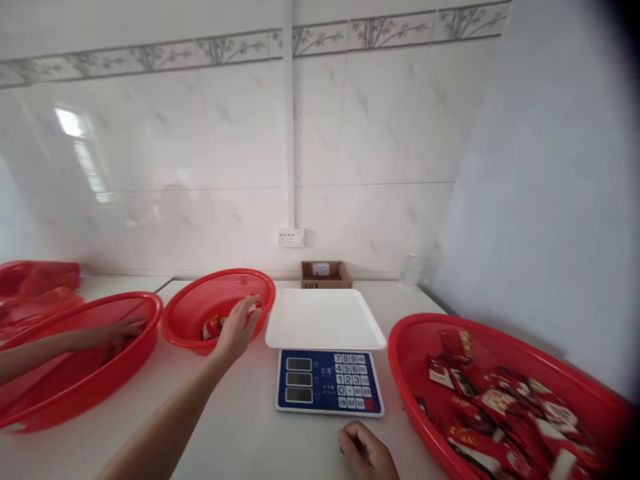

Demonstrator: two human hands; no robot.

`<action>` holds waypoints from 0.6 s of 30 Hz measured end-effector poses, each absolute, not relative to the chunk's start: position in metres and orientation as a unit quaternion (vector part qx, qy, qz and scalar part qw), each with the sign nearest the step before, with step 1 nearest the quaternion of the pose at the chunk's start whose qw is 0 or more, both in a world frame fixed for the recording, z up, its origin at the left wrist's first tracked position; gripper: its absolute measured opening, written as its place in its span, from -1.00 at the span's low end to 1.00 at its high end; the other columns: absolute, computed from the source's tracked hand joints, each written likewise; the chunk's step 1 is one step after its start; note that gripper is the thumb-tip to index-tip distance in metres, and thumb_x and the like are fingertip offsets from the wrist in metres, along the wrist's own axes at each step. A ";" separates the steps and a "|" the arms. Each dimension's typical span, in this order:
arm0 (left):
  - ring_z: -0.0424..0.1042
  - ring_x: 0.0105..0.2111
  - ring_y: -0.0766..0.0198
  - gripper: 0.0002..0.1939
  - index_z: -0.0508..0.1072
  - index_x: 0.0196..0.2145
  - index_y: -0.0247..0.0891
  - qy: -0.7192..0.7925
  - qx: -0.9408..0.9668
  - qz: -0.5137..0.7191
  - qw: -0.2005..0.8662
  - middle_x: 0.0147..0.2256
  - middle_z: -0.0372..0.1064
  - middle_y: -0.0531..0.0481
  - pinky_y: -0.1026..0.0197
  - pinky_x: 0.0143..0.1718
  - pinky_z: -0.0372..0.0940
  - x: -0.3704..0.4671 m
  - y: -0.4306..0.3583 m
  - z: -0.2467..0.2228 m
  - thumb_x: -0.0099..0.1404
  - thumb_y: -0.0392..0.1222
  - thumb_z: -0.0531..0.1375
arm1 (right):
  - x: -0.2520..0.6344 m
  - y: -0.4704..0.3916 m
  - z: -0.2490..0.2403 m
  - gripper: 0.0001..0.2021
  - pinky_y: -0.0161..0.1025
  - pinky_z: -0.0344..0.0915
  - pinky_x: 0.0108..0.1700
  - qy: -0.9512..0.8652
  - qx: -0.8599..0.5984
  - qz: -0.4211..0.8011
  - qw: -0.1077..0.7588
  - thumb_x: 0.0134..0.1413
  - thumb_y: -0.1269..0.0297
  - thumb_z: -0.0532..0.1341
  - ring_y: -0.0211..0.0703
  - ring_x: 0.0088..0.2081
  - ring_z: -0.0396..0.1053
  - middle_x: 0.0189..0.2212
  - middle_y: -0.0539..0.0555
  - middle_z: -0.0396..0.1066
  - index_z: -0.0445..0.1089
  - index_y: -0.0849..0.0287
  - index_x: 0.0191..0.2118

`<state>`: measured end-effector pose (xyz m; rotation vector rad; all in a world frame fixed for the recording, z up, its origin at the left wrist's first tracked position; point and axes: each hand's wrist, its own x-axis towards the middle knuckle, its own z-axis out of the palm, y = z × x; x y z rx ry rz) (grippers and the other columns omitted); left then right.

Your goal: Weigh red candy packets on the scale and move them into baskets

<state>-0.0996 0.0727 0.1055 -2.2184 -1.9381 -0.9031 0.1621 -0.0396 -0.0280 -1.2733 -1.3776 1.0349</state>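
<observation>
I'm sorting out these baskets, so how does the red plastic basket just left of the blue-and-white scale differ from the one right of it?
The right basket holds many glossy red packets; the left basket shows only a few. The left hand reaches over the left basket; no hand is at the right basket. Both are red with mesh-like walls.

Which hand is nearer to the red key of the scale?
Right. The right hand is just in front of the red key; the left hand is farther away, over the middle red basket.
</observation>
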 end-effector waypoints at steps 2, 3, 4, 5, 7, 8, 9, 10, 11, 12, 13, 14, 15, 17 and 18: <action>0.26 -0.01 0.11 -0.63 0.22 -0.01 -0.23 -0.550 -0.710 -0.440 0.000 -0.04 0.29 -0.14 0.09 -0.07 0.23 -0.092 0.058 0.082 0.35 -0.02 -0.12 | 0.160 -0.042 -0.021 -0.68 -0.36 0.12 -0.45 -0.600 -0.517 0.406 0.456 -0.01 0.04 0.08 -0.25 -0.51 0.15 -0.63 -0.06 0.18 0.23 0.17 -0.58; 0.29 -0.04 0.11 -0.64 0.25 -0.05 -0.24 -0.530 -0.691 -0.491 -0.014 -0.09 0.32 -0.14 0.09 -0.08 0.24 -0.089 0.053 0.070 0.33 -0.01 -0.09 | 0.159 -0.043 -0.018 -0.72 -0.36 0.12 -0.45 -0.614 -0.520 0.393 0.446 0.01 0.10 0.08 -0.26 -0.51 0.17 -0.62 -0.06 0.19 0.25 0.18 -0.57; 0.33 -0.09 0.11 -0.64 0.27 -0.08 -0.26 -0.519 -0.665 -0.535 -0.029 -0.15 0.34 -0.13 0.09 -0.12 0.26 -0.087 0.050 0.059 0.30 0.01 -0.06 | 0.158 -0.045 -0.014 -0.75 -0.36 0.13 -0.44 -0.625 -0.525 0.379 0.436 0.02 0.16 0.08 -0.26 -0.50 0.18 -0.61 -0.05 0.21 0.27 0.18 -0.56; 0.35 -0.15 0.11 -0.64 0.27 -0.11 -0.26 -0.519 -0.641 -0.564 -0.044 -0.21 0.35 -0.11 0.10 -0.16 0.29 -0.086 0.048 0.049 0.28 0.03 -0.04 | 0.157 -0.047 -0.008 -0.78 -0.37 0.14 -0.44 -0.633 -0.531 0.367 0.426 0.02 0.21 0.08 -0.27 -0.49 0.20 -0.59 -0.05 0.24 0.29 0.19 -0.54; 0.38 -0.29 0.16 -0.64 0.27 -0.15 -0.26 -0.532 -0.602 -0.589 -0.086 -0.33 0.33 -0.05 0.14 -0.28 0.32 -0.084 0.047 0.033 0.25 0.06 -0.02 | 0.161 -0.053 0.008 -0.83 -0.38 0.17 -0.40 -0.657 -0.531 0.350 0.405 0.02 0.30 0.08 -0.26 -0.45 0.25 -0.53 -0.02 0.32 0.35 0.19 -0.48; 0.38 -0.35 0.18 -0.64 0.27 -0.16 -0.25 -0.535 -0.593 -0.591 -0.111 -0.37 0.31 -0.02 0.16 -0.32 0.32 -0.084 0.048 0.029 0.24 0.07 -0.02 | 0.165 -0.057 0.020 -0.85 -0.37 0.19 -0.36 -0.676 -0.522 0.338 0.396 0.03 0.32 0.08 -0.25 -0.41 0.28 -0.48 0.00 0.36 0.38 0.18 -0.43; 0.37 -0.40 0.21 -0.65 0.27 -0.18 -0.24 -0.535 -0.589 -0.590 -0.137 -0.41 0.30 0.01 0.18 -0.36 0.32 -0.084 0.048 0.026 0.24 0.07 -0.01 | 0.172 -0.060 0.035 -0.86 -0.36 0.21 -0.31 -0.697 -0.510 0.318 0.390 0.03 0.33 0.09 -0.24 -0.37 0.30 -0.44 0.01 0.38 0.40 0.16 -0.39; 0.36 -0.43 0.23 -0.66 0.27 -0.19 -0.23 -0.532 -0.588 -0.588 -0.159 -0.43 0.29 0.04 0.20 -0.39 0.32 -0.085 0.048 0.025 0.24 0.07 -0.01 | 0.180 -0.063 0.051 -0.86 -0.34 0.21 -0.26 -0.715 -0.503 0.293 0.388 0.04 0.34 0.09 -0.23 -0.33 0.31 -0.40 0.02 0.39 0.41 0.15 -0.34; 0.35 -0.45 0.24 -0.67 0.28 -0.21 -0.23 -0.529 -0.587 -0.587 -0.176 -0.45 0.28 0.05 0.22 -0.40 0.32 -0.085 0.048 0.025 0.24 0.07 -0.01 | 0.191 -0.064 0.067 -0.86 -0.33 0.22 -0.23 -0.721 -0.505 0.264 0.394 0.04 0.33 0.10 -0.23 -0.32 0.32 -0.39 0.02 0.40 0.41 0.15 -0.34; 0.34 -0.47 0.25 -0.68 0.28 -0.22 -0.22 -0.526 -0.587 -0.586 -0.188 -0.47 0.27 0.06 0.23 -0.42 0.32 -0.086 0.048 0.026 0.24 0.07 -0.01 | 0.204 -0.065 0.084 -0.85 -0.31 0.22 -0.22 -0.716 -0.520 0.241 0.399 0.06 0.32 0.09 -0.23 -0.32 0.32 -0.38 0.03 0.40 0.41 0.14 -0.32; 0.33 -0.48 0.26 -0.68 0.29 -0.23 -0.22 -0.524 -0.588 -0.584 -0.196 -0.47 0.27 0.07 0.24 -0.44 0.32 -0.086 0.047 0.027 0.24 0.07 -0.02 | 0.218 -0.063 0.099 -0.84 -0.31 0.23 -0.24 -0.704 -0.541 0.218 0.404 0.07 0.30 0.09 -0.22 -0.32 0.33 -0.38 0.03 0.41 0.41 0.14 -0.32; 0.33 -0.49 0.26 -0.68 0.29 -0.24 -0.22 -0.525 -0.591 -0.578 -0.201 -0.48 0.27 0.07 0.25 -0.45 0.32 -0.086 0.046 0.028 0.24 0.07 -0.02 | 0.232 -0.061 0.111 -0.84 -0.29 0.23 -0.24 -0.688 -0.570 0.195 0.406 0.06 0.28 0.09 -0.21 -0.31 0.34 -0.38 0.03 0.42 0.42 0.13 -0.32; 0.33 -0.50 0.27 -0.67 0.31 -0.26 -0.21 -0.526 -0.598 -0.568 -0.208 -0.48 0.28 0.07 0.25 -0.47 0.32 -0.085 0.044 0.029 0.25 0.08 -0.03 | 0.247 -0.057 0.120 -0.84 -0.29 0.24 -0.27 -0.669 -0.598 0.181 0.402 0.05 0.26 0.11 -0.20 -0.32 0.35 -0.37 0.03 0.43 0.42 0.12 -0.32; 0.34 -0.51 0.27 -0.66 0.33 -0.27 -0.22 -0.517 -0.623 -0.544 -0.224 -0.49 0.29 0.07 0.27 -0.50 0.32 -0.081 0.040 0.029 0.25 0.08 -0.03 | 0.275 -0.049 0.128 -0.82 -0.26 0.26 -0.29 -0.648 -0.642 0.188 0.364 -0.01 0.26 0.16 -0.17 -0.33 0.37 -0.36 0.03 0.45 0.45 0.12 -0.28; 0.35 -0.52 0.27 -0.65 0.34 -0.27 -0.22 -0.507 -0.638 -0.532 -0.231 -0.50 0.30 0.07 0.27 -0.50 0.33 -0.079 0.038 0.028 0.25 0.09 -0.03 | 0.287 -0.045 0.126 -0.80 -0.25 0.27 -0.26 -0.653 -0.653 0.205 0.325 -0.05 0.28 0.18 -0.13 -0.28 0.38 -0.31 0.04 0.46 0.45 0.11 -0.25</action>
